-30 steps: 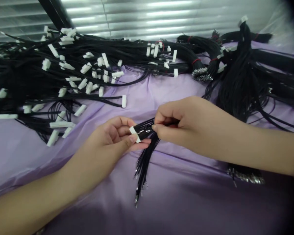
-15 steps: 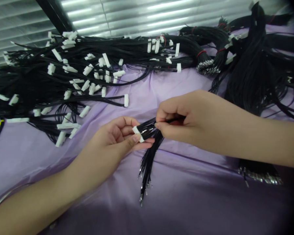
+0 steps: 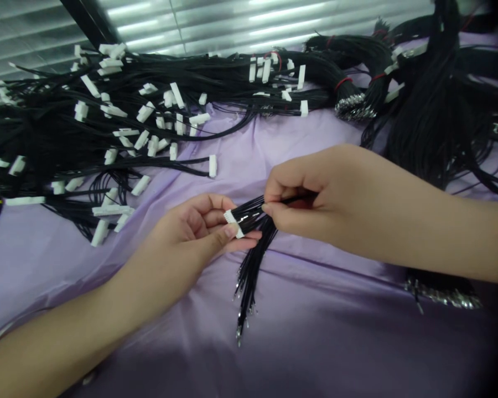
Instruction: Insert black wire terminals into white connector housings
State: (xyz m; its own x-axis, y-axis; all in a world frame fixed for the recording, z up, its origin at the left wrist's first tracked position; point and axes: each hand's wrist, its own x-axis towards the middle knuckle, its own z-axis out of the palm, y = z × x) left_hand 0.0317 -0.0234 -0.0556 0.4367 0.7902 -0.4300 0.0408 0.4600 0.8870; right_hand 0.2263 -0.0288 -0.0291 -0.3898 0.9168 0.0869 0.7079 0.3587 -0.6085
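Note:
Between the thumb and fingers of my left hand [image 3: 199,224] is a white connector housing [image 3: 234,223], tilted, with a row of black wires running out of it to the right. My right hand [image 3: 311,199] is closed in a pinch on black wires [image 3: 253,208] a short way from the housing. Thumb and forefinger meet there, and the other fingers are curled, hiding part of the wires. Below the hands hangs a loose bunch of black wires [image 3: 255,276] with small silver metal terminals at its lower ends.
A big heap of black wire harnesses [image 3: 149,130] with white connectors lies at the back left. Red-banded wire bundles [image 3: 348,91] lie at the back right. More wires [image 3: 423,116] pile up beyond my right forearm. Purple cloth [image 3: 307,331] covers the table, with window blinds [image 3: 232,25] behind.
The view has shifted slightly. Both hands keep nearly the same hold on the connector housing and the wires, with only a very small movement of the fingers.

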